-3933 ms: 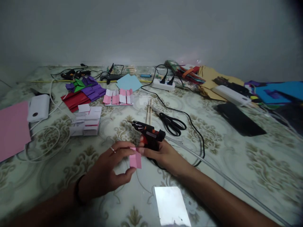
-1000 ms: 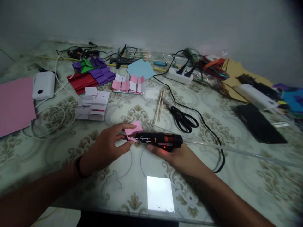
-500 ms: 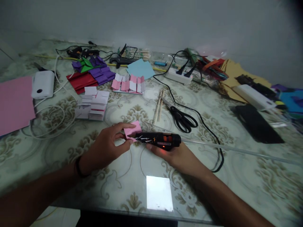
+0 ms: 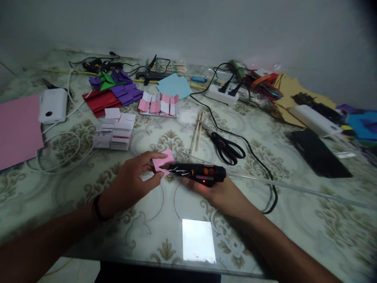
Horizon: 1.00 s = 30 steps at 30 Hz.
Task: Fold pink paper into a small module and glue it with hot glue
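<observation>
Between the thumb and fingers of my left hand (image 4: 137,175) is a small pink piece of paper (image 4: 163,158), held by its left side. My right hand (image 4: 213,192) grips a black hot glue gun (image 4: 196,173) with a small red light lit on its side. The gun lies level, its nozzle pointing left onto the lower part of the pink paper. Whether glue is coming out cannot be seen. Behind the gun lie black-handled scissors (image 4: 226,147) and a few thin wooden sticks (image 4: 197,133).
Folded white paper pieces (image 4: 114,131) and pink-and-white ones (image 4: 159,105) lie beyond my left hand. Pink sheets (image 4: 19,131) and a white power bank (image 4: 53,105) are at left. A power strip (image 4: 222,94), black cable (image 4: 235,135) and dark phone (image 4: 319,153) lie to the right.
The pink paper and my left fingers have shifted very slightly left and up. The nozzle stays over the paper, and both grips are unchanged.
</observation>
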Each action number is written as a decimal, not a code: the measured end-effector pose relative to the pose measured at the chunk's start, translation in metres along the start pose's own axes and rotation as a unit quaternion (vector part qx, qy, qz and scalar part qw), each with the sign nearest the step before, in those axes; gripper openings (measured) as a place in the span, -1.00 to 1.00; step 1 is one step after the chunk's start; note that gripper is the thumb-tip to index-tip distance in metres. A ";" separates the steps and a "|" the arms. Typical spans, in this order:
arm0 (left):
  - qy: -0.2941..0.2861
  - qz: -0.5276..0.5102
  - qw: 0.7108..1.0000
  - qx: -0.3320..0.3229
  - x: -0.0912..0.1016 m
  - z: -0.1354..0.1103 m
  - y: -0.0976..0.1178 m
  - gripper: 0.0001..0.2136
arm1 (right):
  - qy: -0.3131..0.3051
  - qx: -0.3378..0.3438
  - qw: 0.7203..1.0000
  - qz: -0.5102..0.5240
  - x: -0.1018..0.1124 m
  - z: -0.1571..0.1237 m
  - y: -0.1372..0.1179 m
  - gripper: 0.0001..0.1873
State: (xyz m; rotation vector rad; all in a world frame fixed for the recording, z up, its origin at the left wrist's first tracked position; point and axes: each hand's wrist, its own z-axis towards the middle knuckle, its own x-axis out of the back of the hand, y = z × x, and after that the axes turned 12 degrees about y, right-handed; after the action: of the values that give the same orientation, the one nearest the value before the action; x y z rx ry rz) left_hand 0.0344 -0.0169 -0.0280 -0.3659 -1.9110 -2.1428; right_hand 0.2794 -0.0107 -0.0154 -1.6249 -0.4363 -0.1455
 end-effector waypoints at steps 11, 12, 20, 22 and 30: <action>0.023 0.004 1.000 0.000 0.001 0.001 0.006 -0.68 | 0.021 0.004 1.000 -0.004 0.002 0.001 -0.004 -0.80; 0.023 0.005 1.000 -0.002 0.000 0.001 0.005 -0.67 | 0.023 0.006 1.000 -0.006 0.002 0.001 -0.004 -0.80; 0.038 0.001 0.999 -0.004 0.000 0.001 0.004 -0.68 | 0.030 0.004 0.999 -0.014 0.003 0.003 -0.002 -0.75; 0.045 0.007 0.999 0.000 0.001 0.002 0.005 -0.69 | 0.033 0.005 0.999 -0.020 0.004 0.003 -0.002 -0.75; 0.063 0.026 0.998 0.006 0.001 0.003 0.004 -0.69 | 0.054 0.011 0.998 -0.029 0.003 0.003 -0.001 -0.77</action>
State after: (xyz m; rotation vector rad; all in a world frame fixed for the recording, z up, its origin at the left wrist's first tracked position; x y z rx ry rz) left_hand 0.0346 -0.0143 -0.0233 -0.2694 -1.8246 -2.0680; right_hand 0.2818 -0.0070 -0.0139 -1.5754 -0.4014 -0.2696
